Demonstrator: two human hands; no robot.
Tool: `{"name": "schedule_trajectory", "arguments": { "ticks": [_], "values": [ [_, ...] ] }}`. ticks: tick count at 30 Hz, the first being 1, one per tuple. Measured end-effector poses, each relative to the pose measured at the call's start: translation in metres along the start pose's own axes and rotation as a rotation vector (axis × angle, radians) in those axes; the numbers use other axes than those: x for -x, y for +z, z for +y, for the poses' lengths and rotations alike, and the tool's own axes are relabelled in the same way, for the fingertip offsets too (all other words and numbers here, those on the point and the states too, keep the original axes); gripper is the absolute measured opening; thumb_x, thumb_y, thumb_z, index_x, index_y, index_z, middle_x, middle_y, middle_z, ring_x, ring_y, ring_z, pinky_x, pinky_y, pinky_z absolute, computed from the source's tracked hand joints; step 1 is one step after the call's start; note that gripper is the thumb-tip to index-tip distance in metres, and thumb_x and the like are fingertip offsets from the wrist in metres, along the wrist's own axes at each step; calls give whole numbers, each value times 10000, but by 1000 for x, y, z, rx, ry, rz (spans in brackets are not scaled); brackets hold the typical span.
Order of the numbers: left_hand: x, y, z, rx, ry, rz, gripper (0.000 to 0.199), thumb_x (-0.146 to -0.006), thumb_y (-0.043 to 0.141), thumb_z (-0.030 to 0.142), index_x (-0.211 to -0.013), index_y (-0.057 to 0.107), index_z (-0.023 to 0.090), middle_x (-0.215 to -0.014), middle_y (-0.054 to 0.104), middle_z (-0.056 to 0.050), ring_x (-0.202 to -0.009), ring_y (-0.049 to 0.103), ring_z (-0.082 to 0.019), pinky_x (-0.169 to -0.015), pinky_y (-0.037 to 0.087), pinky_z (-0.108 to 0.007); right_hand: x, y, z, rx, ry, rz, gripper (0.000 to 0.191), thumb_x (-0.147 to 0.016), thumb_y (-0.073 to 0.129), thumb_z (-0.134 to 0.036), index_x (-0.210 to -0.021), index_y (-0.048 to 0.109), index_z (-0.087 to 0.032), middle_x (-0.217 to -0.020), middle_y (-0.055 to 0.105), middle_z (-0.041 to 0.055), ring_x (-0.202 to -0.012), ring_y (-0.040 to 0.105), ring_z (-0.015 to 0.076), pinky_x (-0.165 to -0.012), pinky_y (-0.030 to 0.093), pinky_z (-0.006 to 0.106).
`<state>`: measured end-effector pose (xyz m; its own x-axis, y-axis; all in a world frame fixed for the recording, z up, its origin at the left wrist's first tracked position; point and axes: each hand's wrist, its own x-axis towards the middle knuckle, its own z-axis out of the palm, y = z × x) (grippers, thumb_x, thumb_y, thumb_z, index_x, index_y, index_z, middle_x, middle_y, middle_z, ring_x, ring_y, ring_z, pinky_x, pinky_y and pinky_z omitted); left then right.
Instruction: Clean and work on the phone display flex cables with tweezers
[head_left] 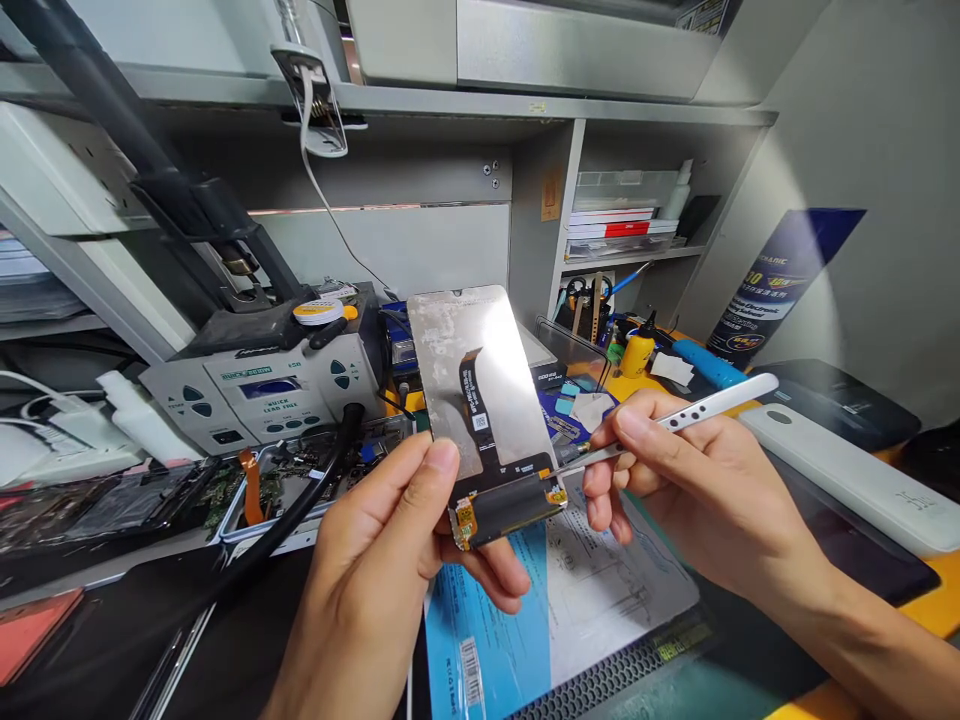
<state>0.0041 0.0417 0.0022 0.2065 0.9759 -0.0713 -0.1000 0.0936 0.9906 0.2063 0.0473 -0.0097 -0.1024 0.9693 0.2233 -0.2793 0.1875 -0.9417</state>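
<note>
A phone screen is held up with its silvery back toward me, tilted upright. My left hand grips its lower left edge, thumb in front and fingers behind. A black flex cable runs down the back to a dark strip with gold contacts at the bottom. My right hand pinches white tweezers with several holes in the handle. Their tips meet the screen's lower right corner beside a gold contact; whether they grip anything there is too small to tell. Below lies a blue and white printed sheet.
A grey soldering station stands at the left, with a black hose crossing in front. Circuit boards fill a tray. At right are a yellow bottle, a blue tube, and a white bar-shaped device.
</note>
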Motion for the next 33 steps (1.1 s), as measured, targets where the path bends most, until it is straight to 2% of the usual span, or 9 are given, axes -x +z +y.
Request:
{"name": "schedule_trajectory", "arguments": {
  "ticks": [7,13,17,22,28,31,33],
  "values": [
    [-1,0,0,30,-6,0,369,-951,453,443,-784,645,176,-595,698,-56,-553,645,-213,-576,532,-333,0,-1,1,-7,26,19,218,-895,646,-359,-759,665,-190,-625,709,48,-529,682,183,-431,533,233],
    [-2,2,1,63,-12,1,351,-958,446,440,-790,605,177,-605,698,-57,-525,626,-206,-550,530,-345,1,1,0,-3,57,25,188,-893,651,-351,-793,678,-194,-611,720,60,-519,677,178,-434,540,218],
    [-2,-1,1,65,-1,-42,364,-969,419,442,-773,582,181,-566,678,-50,-537,634,-214,-568,543,-360,1,1,2,-5,71,38,191,-874,669,-354,-761,692,-203,-608,714,60,-518,685,177,-421,531,206],
    [-3,-3,1,81,11,-74,356,-972,422,427,-795,596,171,-615,692,-57,-557,635,-211,-569,547,-362,0,-1,4,6,70,63,195,-856,688,-362,-765,712,-191,-614,700,61,-518,687,192,-411,533,224],
    [-2,-1,0,84,11,-41,357,-941,472,456,-769,600,170,-560,682,-56,-530,647,-214,-549,549,-343,1,2,-2,-39,98,62,198,-852,697,-341,-739,691,-178,-619,698,52,-519,678,175,-415,515,212],
    [-4,-2,1,132,5,26,371,-861,572,523,-787,626,163,-534,677,-51,-529,670,-224,-536,548,-323,0,2,-5,-91,20,100,113,-845,707,-296,-789,687,-199,-656,720,36,-534,677,164,-421,508,200],
    [-6,-3,2,159,-3,56,400,-821,604,557,-817,641,159,-530,679,-49,-539,682,-234,-538,550,-324,-1,1,-4,-59,-78,167,75,-873,678,-278,-890,702,-209,-774,757,55,-587,693,171,-444,520,209]
  ]
}}
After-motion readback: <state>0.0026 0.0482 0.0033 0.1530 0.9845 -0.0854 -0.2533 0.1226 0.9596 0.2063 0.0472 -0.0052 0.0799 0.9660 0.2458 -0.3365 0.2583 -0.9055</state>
